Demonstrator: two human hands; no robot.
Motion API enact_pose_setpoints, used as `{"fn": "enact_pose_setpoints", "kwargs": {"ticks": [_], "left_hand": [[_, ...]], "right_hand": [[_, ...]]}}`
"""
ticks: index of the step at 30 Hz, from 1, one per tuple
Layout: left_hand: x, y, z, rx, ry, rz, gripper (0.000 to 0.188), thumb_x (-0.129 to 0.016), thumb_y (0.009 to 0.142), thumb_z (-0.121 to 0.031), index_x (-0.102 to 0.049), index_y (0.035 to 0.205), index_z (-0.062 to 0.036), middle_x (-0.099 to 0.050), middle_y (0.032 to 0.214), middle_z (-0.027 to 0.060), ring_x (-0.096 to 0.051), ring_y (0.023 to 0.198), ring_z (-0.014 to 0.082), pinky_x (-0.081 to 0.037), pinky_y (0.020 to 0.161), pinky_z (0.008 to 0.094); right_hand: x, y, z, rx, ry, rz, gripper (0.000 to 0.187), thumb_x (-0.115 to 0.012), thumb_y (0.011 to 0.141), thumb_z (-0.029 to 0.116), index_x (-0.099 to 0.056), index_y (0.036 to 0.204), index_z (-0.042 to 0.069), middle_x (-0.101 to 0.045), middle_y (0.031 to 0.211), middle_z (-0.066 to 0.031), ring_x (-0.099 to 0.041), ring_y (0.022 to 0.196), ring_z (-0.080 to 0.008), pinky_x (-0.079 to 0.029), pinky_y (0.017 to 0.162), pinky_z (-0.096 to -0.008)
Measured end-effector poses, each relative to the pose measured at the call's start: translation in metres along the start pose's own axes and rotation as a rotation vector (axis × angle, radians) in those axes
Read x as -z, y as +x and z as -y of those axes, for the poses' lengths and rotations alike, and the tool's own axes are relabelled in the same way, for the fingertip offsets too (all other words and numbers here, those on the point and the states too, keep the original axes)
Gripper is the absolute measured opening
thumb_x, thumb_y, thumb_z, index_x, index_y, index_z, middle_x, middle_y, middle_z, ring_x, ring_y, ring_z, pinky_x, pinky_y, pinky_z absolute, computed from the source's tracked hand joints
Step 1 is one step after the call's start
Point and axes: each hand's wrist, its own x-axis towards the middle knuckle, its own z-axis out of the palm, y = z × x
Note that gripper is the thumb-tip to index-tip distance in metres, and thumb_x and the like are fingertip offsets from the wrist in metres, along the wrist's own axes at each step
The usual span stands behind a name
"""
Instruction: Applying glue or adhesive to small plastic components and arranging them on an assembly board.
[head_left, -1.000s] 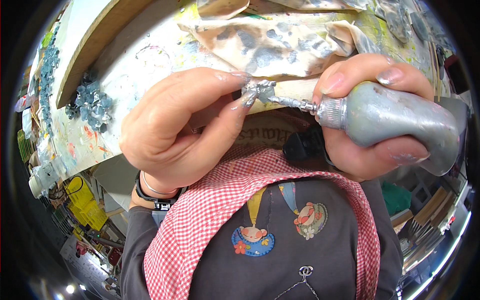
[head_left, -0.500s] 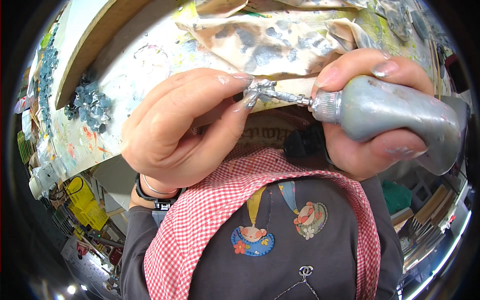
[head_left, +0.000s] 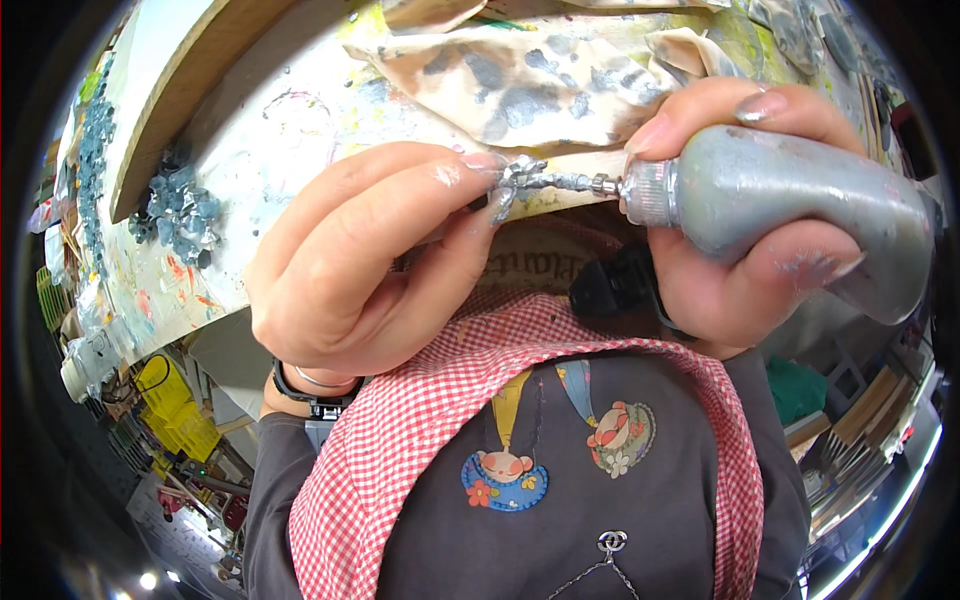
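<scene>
Silver paint appears to be going onto a small, lumpy silver piece (head_left: 519,174), pinched at the fingertips of the left hand (head_left: 345,255) over the near edge of the worktable (head_left: 255,140). The right hand (head_left: 700,285) wraps around a grey squeeze bottle (head_left: 790,200), its long axis running sideways, its narrow nozzle (head_left: 572,182) pointing left at the piece. The next move likely calls for light, steady pressure.

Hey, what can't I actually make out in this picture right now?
All in the head view:
- Pinched end of the small silver piece: covered by the fingers of the left hand.
- Palm of the right hand: behind the grey bottle.
- Far end of the wooden board: cut off by the top edge.
- Exact shapes of the blue-grey pieces: too small, clumped together.
</scene>
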Motion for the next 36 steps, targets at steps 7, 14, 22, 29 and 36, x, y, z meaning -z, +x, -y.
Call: {"fn": "enact_pose_setpoints", "kwargs": {"ticks": [7,14,22,29,36], "left_hand": [[-0.002,0.000,-0.001,0.003,-0.014,-0.010,0.027,-0.058,0.065,0.017,-0.056,0.091,0.0095,-0.059,0.083,0.0221,-0.062,0.067,0.0190,-0.048,0.053,0.0197],[-0.002,0.000,-0.002,0.024,-0.008,-0.013,0.027,-0.059,0.064,0.016,-0.057,0.090,0.0089,-0.060,0.084,0.0223,-0.061,0.066,0.0166,-0.046,0.051,0.0177],[-0.003,0.001,-0.004,0.006,0.015,-0.016,0.028,-0.061,0.063,0.016,-0.058,0.090,0.0084,-0.060,0.085,0.0214,-0.059,0.062,0.0117,-0.042,0.049,0.0152],[-0.002,0.001,-0.005,0.029,0.042,-0.004,0.030,-0.061,0.062,0.017,-0.059,0.090,0.0080,-0.060,0.084,0.0208,-0.058,0.062,0.0106,-0.041,0.048,0.0148],[-0.001,-0.003,-0.004,0.206,-0.157,-0.056,0.023,-0.058,0.070,0.014,-0.055,0.092,0.0078,-0.060,0.082,0.0183,-0.061,0.066,0.0156,-0.050,0.057,0.0214]], "right_hand": [[0.001,-0.001,-0.003,0.010,0.060,-0.089,0.055,-0.025,0.089,0.049,-0.037,0.103,-0.003,-0.054,0.071,-0.0211,-0.048,0.045,-0.0192,-0.043,0.046,-0.0258],[-0.020,0.000,-0.008,0.182,0.143,-0.436,0.052,-0.026,0.090,0.045,-0.036,0.103,-0.004,-0.053,0.071,-0.0214,-0.046,0.041,-0.0194,-0.042,0.040,-0.0253],[0.000,-0.003,-0.009,0.151,0.121,-0.067,0.053,-0.025,0.091,0.044,-0.031,0.108,-0.006,-0.054,0.073,-0.0221,-0.050,0.043,-0.0204,-0.043,0.041,-0.0253],[0.005,0.001,-0.005,0.101,-0.184,0.059,0.057,-0.025,0.090,0.047,-0.031,0.109,-0.006,-0.055,0.074,-0.0227,-0.052,0.047,-0.0207,-0.045,0.043,-0.0253],[0.003,-0.002,0.006,-0.003,0.288,-0.091,0.059,-0.027,0.087,0.054,-0.033,0.119,0.005,-0.051,0.083,-0.0199,-0.045,0.049,-0.0195,-0.043,0.046,-0.0293]]}}
